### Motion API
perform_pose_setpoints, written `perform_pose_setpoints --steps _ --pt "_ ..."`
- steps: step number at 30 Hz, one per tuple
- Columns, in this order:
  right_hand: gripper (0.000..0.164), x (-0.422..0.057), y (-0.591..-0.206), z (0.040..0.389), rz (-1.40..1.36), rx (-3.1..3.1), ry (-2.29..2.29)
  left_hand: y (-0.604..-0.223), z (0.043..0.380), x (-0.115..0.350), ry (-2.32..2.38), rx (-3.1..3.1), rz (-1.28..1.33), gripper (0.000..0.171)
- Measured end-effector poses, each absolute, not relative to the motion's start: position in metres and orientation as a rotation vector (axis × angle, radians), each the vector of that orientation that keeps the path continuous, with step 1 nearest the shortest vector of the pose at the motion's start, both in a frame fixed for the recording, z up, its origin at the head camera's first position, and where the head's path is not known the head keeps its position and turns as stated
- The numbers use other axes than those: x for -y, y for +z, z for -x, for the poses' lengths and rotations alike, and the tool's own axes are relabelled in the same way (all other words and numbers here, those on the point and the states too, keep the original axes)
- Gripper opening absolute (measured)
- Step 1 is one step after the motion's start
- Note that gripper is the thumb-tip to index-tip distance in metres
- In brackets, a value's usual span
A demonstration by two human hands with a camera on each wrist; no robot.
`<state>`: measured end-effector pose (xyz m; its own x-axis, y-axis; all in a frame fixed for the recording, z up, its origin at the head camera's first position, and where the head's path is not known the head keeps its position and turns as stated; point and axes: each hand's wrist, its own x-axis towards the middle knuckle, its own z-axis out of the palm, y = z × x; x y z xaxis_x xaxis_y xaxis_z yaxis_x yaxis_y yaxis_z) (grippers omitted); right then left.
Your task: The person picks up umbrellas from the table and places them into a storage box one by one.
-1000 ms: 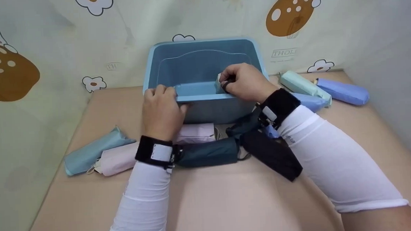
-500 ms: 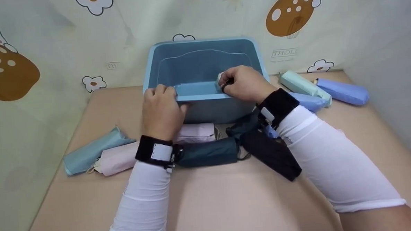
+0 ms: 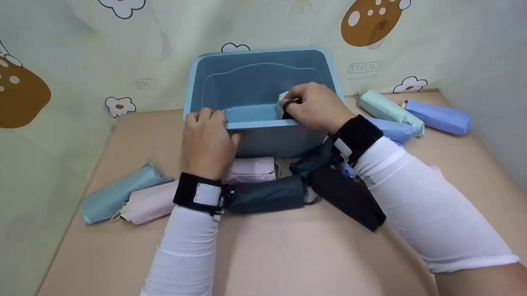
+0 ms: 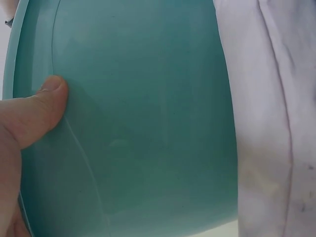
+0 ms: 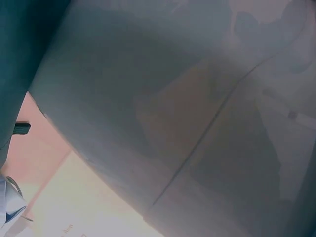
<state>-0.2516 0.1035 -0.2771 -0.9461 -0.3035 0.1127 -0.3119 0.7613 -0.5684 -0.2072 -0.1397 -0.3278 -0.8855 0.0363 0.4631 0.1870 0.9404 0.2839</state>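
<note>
My left hand (image 3: 207, 143) grips the front rim of a blue plastic bin (image 3: 263, 141). Its thumb (image 4: 52, 98) presses on the outer wall in the left wrist view. Over the front right part of the rim, my right hand (image 3: 317, 105) reaches inside with curled fingers. It holds a mostly hidden folded umbrella (image 3: 282, 98), pale, with a black loop by the fingers. The right wrist view shows the bin's outer wall (image 5: 123, 98) but no hand. Before the bin lie folded umbrellas: pale pink (image 3: 252, 170), dark teal (image 3: 267, 194) and black (image 3: 348, 197).
At the left lie a light blue umbrella (image 3: 118, 194) and a pink one (image 3: 152, 202). To the right are a mint umbrella (image 3: 391, 111), a blue-violet umbrella (image 3: 440, 117) and a blue one (image 3: 394, 130). A patterned backdrop (image 3: 161, 45) rises behind the table (image 3: 286, 254).
My right hand has shifted slightly inside the bin, and the black loop by its fingers shows at a different angle. My left hand stays on the rim.
</note>
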Motion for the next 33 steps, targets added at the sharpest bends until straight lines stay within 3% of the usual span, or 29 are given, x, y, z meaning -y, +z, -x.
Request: perform_pose_setpoints --steps 27,33 --pt "0.030 -0.115 -0.287 0.248 -0.576 2.728 1.042 -0.327 0.208 0.140 -0.420 2.654 0.167 0.044" --pt "0.028 -0.136 -0.286 0.250 -0.446 2.610 1.100 -0.324 0.208 0.139 -0.447 2.662 0.146 0.044"
